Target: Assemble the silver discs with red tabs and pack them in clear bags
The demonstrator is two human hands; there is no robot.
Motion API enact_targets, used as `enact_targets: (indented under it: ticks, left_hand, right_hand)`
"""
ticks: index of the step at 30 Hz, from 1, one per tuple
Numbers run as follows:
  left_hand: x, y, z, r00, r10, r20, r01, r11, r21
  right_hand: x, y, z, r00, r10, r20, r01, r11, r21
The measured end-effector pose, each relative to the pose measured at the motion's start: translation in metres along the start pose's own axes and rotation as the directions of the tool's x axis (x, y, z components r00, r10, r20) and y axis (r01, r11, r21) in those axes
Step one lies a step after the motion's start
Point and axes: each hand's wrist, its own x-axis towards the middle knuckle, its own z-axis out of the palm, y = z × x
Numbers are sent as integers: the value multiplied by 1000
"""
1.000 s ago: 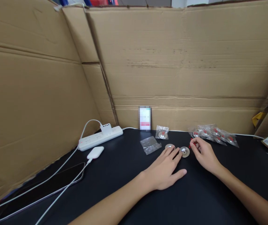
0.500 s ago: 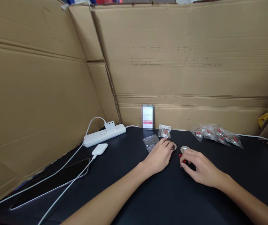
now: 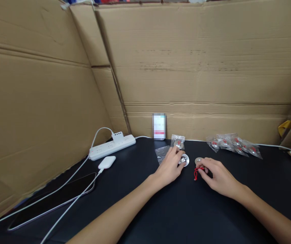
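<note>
Cardboard wall: tan, creased, running behind the work and folding round to the left.
Black surface: dark and matte, carrying everything below.
Dark device: lying flat at the left, white cables crossing it.
Power strip: white, set at an angle near the wall, a plug block on top.
Packets: a clear cluster at the back right, overlapping, each showing silver and a spot of red.
Left hand: fingers curled, thumb and forefinger gripping a metal disc by its edge.
Right hand: thumb and forefinger pinching a red cord, other fingers bent.
Clear bag: crinkled plastic, partly covered by the left hand.
Left disc: shiny silver, round, wide-rimmed, dark spot at its centre; tilted toward the camera in the left hand.
Right disc: silver, lying just beyond the right fingertips, partly hidden by them.
Red cord: bright, thin, looped, hanging below the right fingertips on the near side of the right disc; whether the two touch, I cannot tell.
</note>
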Motion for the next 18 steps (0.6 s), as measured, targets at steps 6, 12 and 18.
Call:
enact_targets:
  ticks: [6, 12, 18]
  left_hand:
    - [0, -1, 0, 1000, -7, 12, 7, 1000, 20]
    - [-1, 4, -2, 999, 8, -34, -10, 998, -64]
    - [1, 10, -5, 990, -36, -133, 16, 989, -146]
  right_hand:
    - [2, -2, -1, 998, -68, -9, 67, 995, -80]
    - [2, 2, -4, 995, -84, -49, 79, 992, -95]
    - [1, 1, -10, 994, -102, 48, 108, 987, -122]
